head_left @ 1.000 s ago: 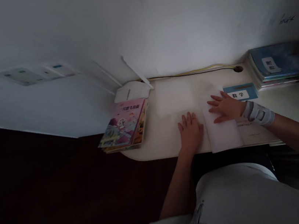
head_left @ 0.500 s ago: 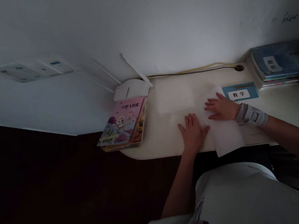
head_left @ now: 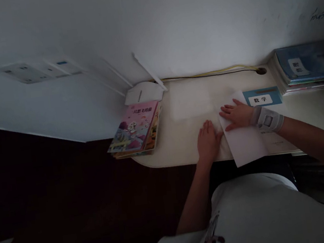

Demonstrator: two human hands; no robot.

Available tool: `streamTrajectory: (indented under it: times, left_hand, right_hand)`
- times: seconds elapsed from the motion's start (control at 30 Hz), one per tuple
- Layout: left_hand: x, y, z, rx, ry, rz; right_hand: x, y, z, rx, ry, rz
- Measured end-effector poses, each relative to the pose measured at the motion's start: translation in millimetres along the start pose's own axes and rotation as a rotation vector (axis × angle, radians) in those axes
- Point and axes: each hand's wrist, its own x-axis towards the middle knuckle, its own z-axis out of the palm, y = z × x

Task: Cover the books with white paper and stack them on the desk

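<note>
Pressing down flat, the right hand point(head_left: 236, 116) lies open with its fingers spread on the far part of a white sheet of paper point(head_left: 245, 146). The sheet sits askew on the desk point(head_left: 180, 147), and its near end pokes past the desk's front edge below that hand's wrist. The left hand point(head_left: 208, 141) rests just beside it, palm down and fingers extended but close together, with the thumb at the sheet's left edge. Neither hand pinches anything.

A grey wristband point(head_left: 267, 119) wraps the right wrist. Just beyond the right fingertips lies a blue booklet point(head_left: 262, 97), and farther out on that side is a stack of books point(head_left: 308, 66). Well apart from the left hand, on its outer side, some picture books point(head_left: 135, 131) overhang the desk corner.

Smoothing seems to be the work, and doing it well likely means keeping the right palm's weight steady so the sheet cannot swivel. The left thumb should bear against the edge without lifting it. The overhanging end is the part most likely to bend.
</note>
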Motion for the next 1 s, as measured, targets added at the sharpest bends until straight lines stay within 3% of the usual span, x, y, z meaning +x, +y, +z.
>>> streamTrajectory:
  times: [0.33,0.6,0.73,0.9,1.0]
  left_hand:
    - [-1,-7,11.6,-0.215,0.231,-0.066]
    - [-4,-10,9.5,-0.315,0.321,-0.068]
    - [-5,-11,8.4,-0.254,0.315,-0.028]
    - [-9,-4,5.8,-0.066,0.205,0.060]
    - [-12,0,0.7,-0.036,0.165,0.184]
  right_hand:
    - [-14,10,-1,-0.023,-0.034,-0.054]
    - [-14,8,-3,-0.024,-0.040,-0.059]
    - [-5,6,-3,-0.019,-0.047,-0.052]
    - [8,4,-4,-0.025,-0.064,-0.023]
    - [15,3,-5,-0.027,-0.060,-0.014]
